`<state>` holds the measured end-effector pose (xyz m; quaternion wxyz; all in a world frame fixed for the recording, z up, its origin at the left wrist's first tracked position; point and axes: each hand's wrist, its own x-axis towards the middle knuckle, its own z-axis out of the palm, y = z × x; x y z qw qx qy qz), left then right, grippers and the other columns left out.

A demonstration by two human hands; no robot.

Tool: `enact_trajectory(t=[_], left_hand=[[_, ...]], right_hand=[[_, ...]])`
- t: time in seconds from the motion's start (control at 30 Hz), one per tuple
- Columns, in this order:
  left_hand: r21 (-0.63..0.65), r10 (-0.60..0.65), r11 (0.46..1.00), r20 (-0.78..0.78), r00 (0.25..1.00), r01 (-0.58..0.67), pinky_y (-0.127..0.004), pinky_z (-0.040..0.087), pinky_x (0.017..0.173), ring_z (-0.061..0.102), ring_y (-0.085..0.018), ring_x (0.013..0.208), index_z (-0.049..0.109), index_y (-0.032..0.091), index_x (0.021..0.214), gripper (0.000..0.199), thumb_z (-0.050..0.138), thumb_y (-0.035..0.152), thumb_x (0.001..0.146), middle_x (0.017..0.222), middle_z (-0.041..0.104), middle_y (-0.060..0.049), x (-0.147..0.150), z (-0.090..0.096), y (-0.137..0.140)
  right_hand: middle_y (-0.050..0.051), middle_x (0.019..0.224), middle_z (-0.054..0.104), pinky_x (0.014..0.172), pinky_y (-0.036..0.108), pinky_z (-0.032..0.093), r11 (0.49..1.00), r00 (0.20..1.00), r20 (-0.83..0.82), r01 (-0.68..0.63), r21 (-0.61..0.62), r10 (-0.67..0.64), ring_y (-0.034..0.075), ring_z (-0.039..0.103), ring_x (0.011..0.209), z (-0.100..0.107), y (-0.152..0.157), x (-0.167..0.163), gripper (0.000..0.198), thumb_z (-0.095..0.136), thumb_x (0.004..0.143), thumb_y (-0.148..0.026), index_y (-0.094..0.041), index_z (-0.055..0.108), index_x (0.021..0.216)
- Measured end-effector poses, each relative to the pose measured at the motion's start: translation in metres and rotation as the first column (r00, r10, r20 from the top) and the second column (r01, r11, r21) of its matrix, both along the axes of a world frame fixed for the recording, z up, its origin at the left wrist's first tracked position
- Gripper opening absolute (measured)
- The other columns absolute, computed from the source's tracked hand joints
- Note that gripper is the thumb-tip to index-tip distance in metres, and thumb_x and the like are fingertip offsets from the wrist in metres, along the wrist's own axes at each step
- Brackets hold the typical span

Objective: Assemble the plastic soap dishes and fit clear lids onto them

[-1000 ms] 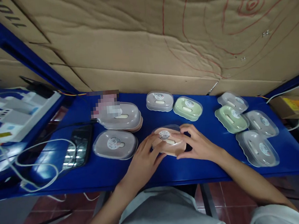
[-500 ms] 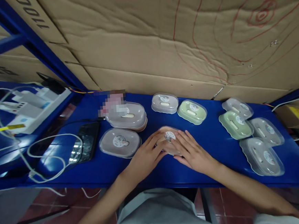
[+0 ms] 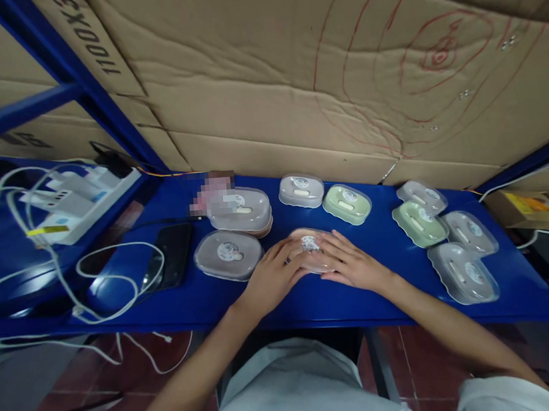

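A wall of flattened cardboard point(image 3: 265, 86) with red pen scrawls fills the upper half of the frame. Below it a blue table point(image 3: 311, 304) runs across the middle.

From the bottom edge two bare forearms reach up and inward, meeting at the centre of the table. The left hand point(image 3: 273, 275) lies palm down with its fingers stretched toward the upper right, flat on the left side of a peach soap box point(image 3: 313, 257) with a clear lid. The right hand point(image 3: 350, 264) mirrors it, palm down, fingers together and pointing to the upper left, laid over the box's right side. Both hands press on the lid from above; neither pinches or wraps around it. The box sits on the table at centre frame, near the front edge, a round sticker showing between the fingertips.

Left of it lies a brown lidded soap box point(image 3: 228, 255), and behind that a taller stack of soap boxes point(image 3: 240, 211) beside a blurred patch. Toward the back wall stand a grey soap box point(image 3: 301, 191) and a green soap box point(image 3: 346, 204), side by side. At the right is a cluster of five more soap boxes point(image 3: 443, 236), one green, the others clear grey. What is inside any box cannot be told.

At left lie a black phone point(image 3: 172, 264), looping white cables point(image 3: 115, 294) and a white power strip point(image 3: 81, 195).
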<state>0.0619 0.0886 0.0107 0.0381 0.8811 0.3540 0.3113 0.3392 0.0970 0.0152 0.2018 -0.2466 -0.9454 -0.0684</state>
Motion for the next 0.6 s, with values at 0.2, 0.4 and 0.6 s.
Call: enact_trajectory(t=[0.2, 0.4, 0.6], left_hand=[[-0.063, -0.043, 0.997, 0.079, 0.996, 0.048, -0.05, 0.058, 0.111, 0.063, -0.03, 0.133, 0.065, 0.023, 0.132, 0.034, 0.072, 0.025, 0.099, 0.137, 0.066, -0.012, -0.001, -0.003, 0.005], [0.024, -0.07, 0.997, 0.108, 0.992, 0.068, -0.051, 0.057, 0.112, 0.063, -0.03, 0.132, 0.065, 0.024, 0.137, 0.038, 0.07, 0.027, 0.1, 0.133, 0.066, -0.012, 0.0, -0.009, 0.008], [0.072, -0.063, 0.996, 0.132, 0.989, 0.054, -0.051, 0.058, 0.111, 0.064, -0.028, 0.131, 0.07, 0.025, 0.127, 0.024, 0.065, 0.027, 0.104, 0.129, 0.067, -0.01, 0.002, -0.01, 0.006]], right_hand=[[0.014, 0.163, 0.053, 0.131, 0.064, 0.033, 0.999, 0.997, -0.063, 0.039, -0.006, -0.039, 0.032, 0.034, 0.161, -0.012, -0.006, -0.002, 0.095, 0.07, 0.103, -0.032, -0.027, 0.008, 0.174], [0.013, 0.168, 0.047, 0.13, 0.061, 0.037, 0.994, 0.988, -0.132, 0.075, -0.078, -0.085, 0.032, 0.034, 0.161, -0.016, -0.011, -0.003, 0.097, 0.073, 0.101, -0.035, -0.031, 0.009, 0.174], [0.011, 0.165, 0.052, 0.129, 0.061, 0.039, 0.996, 0.983, -0.167, 0.072, -0.044, -0.078, 0.029, 0.042, 0.157, -0.022, -0.008, -0.002, 0.085, 0.068, 0.104, -0.029, -0.034, 0.018, 0.173]])
